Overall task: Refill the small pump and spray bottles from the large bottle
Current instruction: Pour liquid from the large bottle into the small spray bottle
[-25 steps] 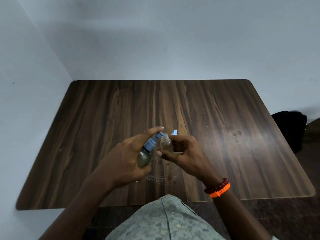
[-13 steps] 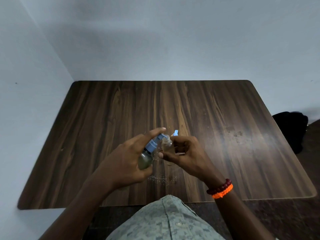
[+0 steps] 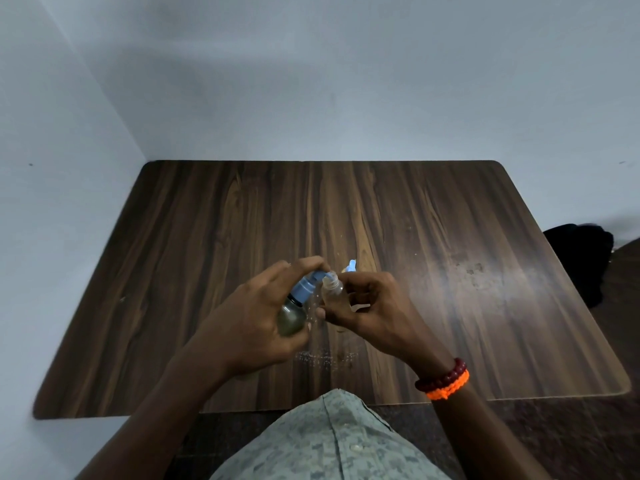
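Note:
My left hand (image 3: 252, 320) grips a large greenish bottle (image 3: 292, 318) with a blue pump head (image 3: 304, 289), my forefinger lying on top of the pump. The bottle tilts toward the right. My right hand (image 3: 374, 306) holds a small clear bottle (image 3: 331, 287) with its cap off, its open neck right at the pump's nozzle. Behind my right hand's fingers a small blue cap or spray head (image 3: 351, 265) sticks up; what it belongs to is hidden. Both hands hover above the near middle of the dark wooden table (image 3: 450, 220).
Small droplets or specks (image 3: 325, 356) lie on the table below the hands. A black bag (image 3: 581, 258) sits on the floor past the table's right edge. Walls close the far and left sides. My patterned shirt (image 3: 329, 441) fills the bottom.
Both hands and bottles have stayed almost in place; my left forefinger sits slightly lower on the pump head, and the view has shifted a little.

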`<state>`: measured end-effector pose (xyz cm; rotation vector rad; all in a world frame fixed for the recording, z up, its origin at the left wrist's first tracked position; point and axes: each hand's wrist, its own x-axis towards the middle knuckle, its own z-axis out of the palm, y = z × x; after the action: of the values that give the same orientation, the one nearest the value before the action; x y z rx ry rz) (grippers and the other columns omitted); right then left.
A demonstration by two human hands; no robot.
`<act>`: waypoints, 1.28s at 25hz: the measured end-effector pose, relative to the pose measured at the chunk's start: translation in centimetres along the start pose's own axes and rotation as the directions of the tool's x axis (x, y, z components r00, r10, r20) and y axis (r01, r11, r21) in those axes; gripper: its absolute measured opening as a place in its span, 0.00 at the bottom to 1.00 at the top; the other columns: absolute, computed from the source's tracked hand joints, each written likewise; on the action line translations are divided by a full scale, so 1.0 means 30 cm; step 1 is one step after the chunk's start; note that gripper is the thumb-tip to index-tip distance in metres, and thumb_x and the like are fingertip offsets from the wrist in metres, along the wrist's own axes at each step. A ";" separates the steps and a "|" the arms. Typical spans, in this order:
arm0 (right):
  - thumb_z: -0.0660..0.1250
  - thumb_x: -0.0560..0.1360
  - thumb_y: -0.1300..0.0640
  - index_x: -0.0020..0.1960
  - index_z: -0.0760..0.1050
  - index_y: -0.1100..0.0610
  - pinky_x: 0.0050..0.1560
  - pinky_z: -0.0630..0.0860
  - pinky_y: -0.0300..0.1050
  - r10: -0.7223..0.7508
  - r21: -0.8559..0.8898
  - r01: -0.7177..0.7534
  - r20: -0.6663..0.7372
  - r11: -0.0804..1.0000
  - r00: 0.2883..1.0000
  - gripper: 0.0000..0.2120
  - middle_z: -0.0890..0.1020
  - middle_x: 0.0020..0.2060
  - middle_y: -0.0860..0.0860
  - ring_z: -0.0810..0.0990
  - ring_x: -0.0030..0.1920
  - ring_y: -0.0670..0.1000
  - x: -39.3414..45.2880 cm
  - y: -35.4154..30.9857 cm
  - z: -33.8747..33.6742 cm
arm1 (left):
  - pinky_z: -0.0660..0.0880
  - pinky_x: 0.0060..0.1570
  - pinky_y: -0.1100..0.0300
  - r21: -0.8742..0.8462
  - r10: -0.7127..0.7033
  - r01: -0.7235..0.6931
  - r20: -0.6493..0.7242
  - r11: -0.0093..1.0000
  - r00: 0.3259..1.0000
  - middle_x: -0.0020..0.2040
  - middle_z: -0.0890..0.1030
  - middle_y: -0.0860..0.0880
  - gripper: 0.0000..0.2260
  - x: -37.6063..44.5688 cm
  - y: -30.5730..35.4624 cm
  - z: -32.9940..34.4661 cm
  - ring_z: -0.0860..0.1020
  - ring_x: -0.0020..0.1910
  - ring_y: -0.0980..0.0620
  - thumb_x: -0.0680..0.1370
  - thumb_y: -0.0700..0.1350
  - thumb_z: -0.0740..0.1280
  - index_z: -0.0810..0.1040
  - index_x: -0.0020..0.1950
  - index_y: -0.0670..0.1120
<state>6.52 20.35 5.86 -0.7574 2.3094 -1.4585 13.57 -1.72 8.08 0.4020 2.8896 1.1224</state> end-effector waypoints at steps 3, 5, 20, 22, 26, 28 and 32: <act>0.77 0.76 0.54 0.61 0.84 0.58 0.48 0.86 0.57 0.015 0.004 -0.015 -0.014 1.000 1.000 0.15 0.88 0.49 0.51 0.87 0.47 0.49 0.003 0.003 -0.011 | 0.84 0.51 0.62 -0.075 0.010 -0.007 0.045 0.997 0.999 0.62 0.77 0.64 0.39 0.004 -0.002 -0.001 0.82 0.51 0.64 0.72 0.59 0.70 0.55 0.79 0.70; 0.77 0.76 0.54 0.60 0.83 0.58 0.47 0.86 0.58 0.019 -0.003 -0.019 0.000 1.000 1.000 0.14 0.87 0.49 0.51 0.87 0.46 0.49 0.002 0.007 -0.018 | 0.82 0.49 0.68 -0.090 0.017 -0.011 0.075 0.996 0.997 0.57 0.76 0.69 0.40 0.003 -0.005 -0.001 0.82 0.50 0.67 0.72 0.58 0.71 0.54 0.79 0.70; 0.78 0.76 0.54 0.61 0.84 0.57 0.51 0.86 0.58 0.037 0.024 -0.037 -0.007 0.999 0.999 0.15 0.88 0.50 0.50 0.87 0.49 0.49 -0.014 0.007 -0.004 | 0.84 0.47 0.58 -0.036 0.049 -0.048 0.049 0.998 0.998 0.57 0.80 0.61 0.35 -0.006 0.005 0.008 0.83 0.47 0.62 0.74 0.58 0.68 0.57 0.77 0.71; 0.78 0.76 0.55 0.60 0.84 0.58 0.51 0.86 0.56 0.012 -0.002 -0.012 -0.005 1.000 1.000 0.15 0.88 0.49 0.50 0.87 0.49 0.48 -0.016 0.005 0.006 | 0.84 0.45 0.57 -0.014 0.044 -0.044 0.038 0.999 0.998 0.54 0.80 0.62 0.32 -0.006 0.011 0.005 0.82 0.45 0.62 0.74 0.58 0.69 0.60 0.75 0.68; 0.77 0.76 0.54 0.61 0.84 0.58 0.50 0.86 0.58 0.025 0.037 -0.024 -0.032 0.999 0.999 0.16 0.88 0.49 0.51 0.87 0.47 0.49 -0.020 0.001 0.009 | 0.85 0.50 0.57 0.009 0.033 -0.034 0.049 0.999 0.998 0.63 0.81 0.57 0.42 -0.013 0.006 -0.001 0.83 0.49 0.61 0.74 0.53 0.73 0.51 0.80 0.72; 0.77 0.76 0.54 0.62 0.83 0.58 0.50 0.86 0.59 0.028 0.024 -0.027 -0.020 0.999 0.999 0.16 0.88 0.50 0.51 0.87 0.48 0.50 -0.024 0.007 0.001 | 0.84 0.53 0.58 0.007 0.040 -0.040 0.076 0.999 0.996 0.65 0.80 0.56 0.44 -0.014 0.008 -0.001 0.83 0.51 0.61 0.74 0.53 0.73 0.49 0.81 0.71; 0.78 0.75 0.56 0.61 0.84 0.58 0.51 0.85 0.56 0.001 -0.013 -0.001 -0.003 1.000 1.000 0.16 0.88 0.50 0.51 0.87 0.49 0.48 -0.035 0.007 0.001 | 0.85 0.48 0.57 -0.002 0.031 -0.031 0.083 1.000 0.996 0.57 0.82 0.57 0.37 -0.021 0.010 0.000 0.84 0.46 0.59 0.74 0.52 0.73 0.59 0.78 0.66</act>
<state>7.34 21.01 5.63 -0.7580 2.3239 -1.4467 14.23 -1.66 8.24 0.4825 2.8210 1.0838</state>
